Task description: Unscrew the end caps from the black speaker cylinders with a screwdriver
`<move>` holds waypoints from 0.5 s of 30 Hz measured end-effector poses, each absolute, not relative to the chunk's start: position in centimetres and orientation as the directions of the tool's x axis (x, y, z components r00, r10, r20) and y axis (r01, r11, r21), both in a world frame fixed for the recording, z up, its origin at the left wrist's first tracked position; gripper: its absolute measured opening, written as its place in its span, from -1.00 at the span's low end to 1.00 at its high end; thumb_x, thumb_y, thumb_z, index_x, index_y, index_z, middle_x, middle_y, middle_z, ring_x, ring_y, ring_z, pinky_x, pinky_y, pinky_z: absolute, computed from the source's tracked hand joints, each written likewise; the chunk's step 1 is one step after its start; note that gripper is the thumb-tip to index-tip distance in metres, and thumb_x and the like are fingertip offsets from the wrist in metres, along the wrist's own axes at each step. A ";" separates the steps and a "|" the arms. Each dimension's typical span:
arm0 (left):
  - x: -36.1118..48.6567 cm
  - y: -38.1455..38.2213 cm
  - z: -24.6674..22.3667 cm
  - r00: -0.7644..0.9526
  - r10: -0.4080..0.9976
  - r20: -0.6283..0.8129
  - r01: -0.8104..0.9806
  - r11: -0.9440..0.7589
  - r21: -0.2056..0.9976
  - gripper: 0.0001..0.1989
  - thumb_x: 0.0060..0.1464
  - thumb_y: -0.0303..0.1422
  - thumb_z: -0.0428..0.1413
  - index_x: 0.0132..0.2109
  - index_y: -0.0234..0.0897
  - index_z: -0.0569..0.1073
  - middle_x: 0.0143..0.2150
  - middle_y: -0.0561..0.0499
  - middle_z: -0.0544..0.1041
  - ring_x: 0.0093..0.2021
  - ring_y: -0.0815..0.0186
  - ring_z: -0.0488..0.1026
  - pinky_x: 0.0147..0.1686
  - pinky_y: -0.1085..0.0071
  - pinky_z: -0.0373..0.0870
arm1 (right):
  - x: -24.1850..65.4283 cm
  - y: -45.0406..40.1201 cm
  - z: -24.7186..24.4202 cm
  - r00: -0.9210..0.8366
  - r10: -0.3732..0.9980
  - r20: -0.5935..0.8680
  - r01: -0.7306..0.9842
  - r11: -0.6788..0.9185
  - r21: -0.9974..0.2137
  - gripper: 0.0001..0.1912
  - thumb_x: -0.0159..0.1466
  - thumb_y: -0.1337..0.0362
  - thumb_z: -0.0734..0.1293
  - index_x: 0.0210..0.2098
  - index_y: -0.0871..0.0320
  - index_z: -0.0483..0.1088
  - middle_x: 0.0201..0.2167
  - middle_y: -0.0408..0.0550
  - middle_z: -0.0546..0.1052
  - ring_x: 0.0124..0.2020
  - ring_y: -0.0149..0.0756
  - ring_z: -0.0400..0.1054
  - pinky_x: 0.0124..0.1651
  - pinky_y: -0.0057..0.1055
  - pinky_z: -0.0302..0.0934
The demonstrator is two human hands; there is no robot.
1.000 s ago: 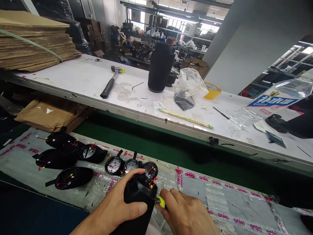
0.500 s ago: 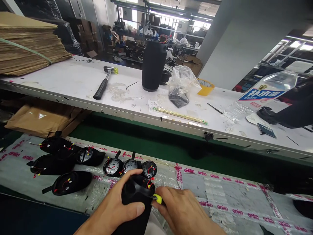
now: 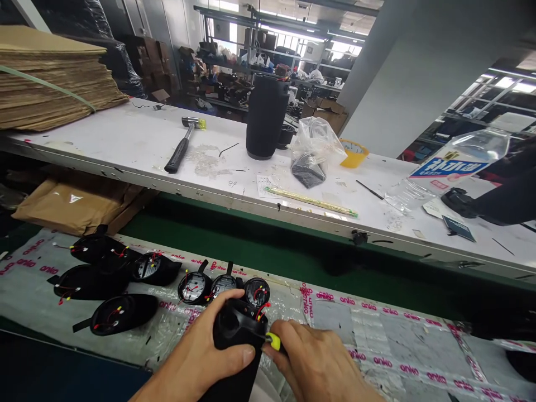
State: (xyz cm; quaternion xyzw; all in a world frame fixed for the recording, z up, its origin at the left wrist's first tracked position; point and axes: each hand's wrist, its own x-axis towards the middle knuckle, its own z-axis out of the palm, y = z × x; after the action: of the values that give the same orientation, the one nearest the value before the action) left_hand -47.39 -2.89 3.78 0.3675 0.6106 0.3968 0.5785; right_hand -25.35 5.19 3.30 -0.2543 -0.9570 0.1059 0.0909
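Near the bottom middle, my left hand (image 3: 209,352) is wrapped around a black cylindrical housing (image 3: 238,329), thumb across its front and fingers behind its top. Red wires with small connectors (image 3: 263,314) stick out at the housing's upper right. My right hand (image 3: 314,357) is closed on a yellow-handled tool (image 3: 274,341). Its short dark metal end meets the right side of the housing; most of the handle is hidden in my fingers, so its exact kind is unclear. Just beyond the housing lies a round black part (image 3: 257,291) with wires.
Several wired black housings (image 3: 121,315) lie on the plastic-covered lower surface (image 3: 377,346). A white bench (image 3: 138,145) behind carries a hammer (image 3: 182,148), a black cylinder (image 3: 267,117), a plastic bag (image 3: 316,145), a yellow container (image 3: 354,153), a bottle (image 3: 452,162) and stacked cardboard (image 3: 54,78).
The view has shifted slightly, so the bench items appear a little lower and farther right. Both hands keep their hold on the housing and the yellow-handled tool, with little relative movement.
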 end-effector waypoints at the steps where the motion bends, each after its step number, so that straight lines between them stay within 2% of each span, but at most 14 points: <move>1: -47.3 -2.9 3.9 -0.060 0.910 -0.411 -0.001 0.412 0.911 -0.22 -0.04 -0.11 0.31 0.31 -0.07 0.27 0.11 -0.09 0.57 0.18 -0.16 0.42 0.23 -0.02 0.20 | -25.5 5.2 3.3 -0.859 0.500 0.111 0.464 0.851 -0.246 -0.88 0.50 0.19 0.27 -0.09 0.02 0.21 -0.40 -0.27 0.53 -0.51 -0.24 0.53 -0.56 -0.31 0.06; 7: -47.1 -2.7 4.7 -0.091 0.903 -0.420 -0.006 0.422 0.907 -0.26 -0.06 -0.16 0.32 0.27 -0.09 0.31 0.09 -0.07 0.60 0.16 -0.16 0.43 0.18 0.01 0.25 | -25.5 5.6 3.4 -0.872 0.477 0.111 0.447 0.868 -0.217 -0.88 0.49 0.22 0.28 -0.08 0.03 0.20 -0.36 -0.25 0.55 -0.47 -0.26 0.54 -0.54 -0.34 0.10; 11: -46.8 -2.8 4.6 -0.153 0.881 -0.448 0.031 0.458 0.889 -0.28 -0.06 -0.22 0.32 0.27 -0.08 0.33 0.06 -0.05 0.62 0.10 -0.15 0.48 0.10 0.06 0.32 | -25.5 5.4 3.3 -0.882 0.450 0.139 0.441 0.893 -0.087 -0.88 0.47 0.23 0.28 -0.12 0.05 0.20 -0.43 -0.23 0.51 -0.57 -0.27 0.48 -0.61 -0.31 -0.02; 15: -46.3 -2.9 4.7 -0.191 0.862 -0.469 0.108 0.493 0.863 -0.27 -0.09 -0.31 0.31 0.27 -0.07 0.34 0.10 -0.06 0.59 0.13 -0.14 0.46 0.13 0.06 0.32 | -25.7 5.3 3.8 -0.905 0.414 0.101 0.419 0.908 0.029 -0.78 0.37 0.22 0.37 -0.20 0.04 0.20 -0.50 -0.22 0.48 -0.64 -0.25 0.42 -0.64 -0.28 -0.12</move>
State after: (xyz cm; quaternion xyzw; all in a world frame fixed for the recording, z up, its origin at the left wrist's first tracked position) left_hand -46.33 -2.91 4.74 0.3546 0.6839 0.3572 0.5281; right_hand -25.73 5.34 3.82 -0.2135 -0.9755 -0.0248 0.0461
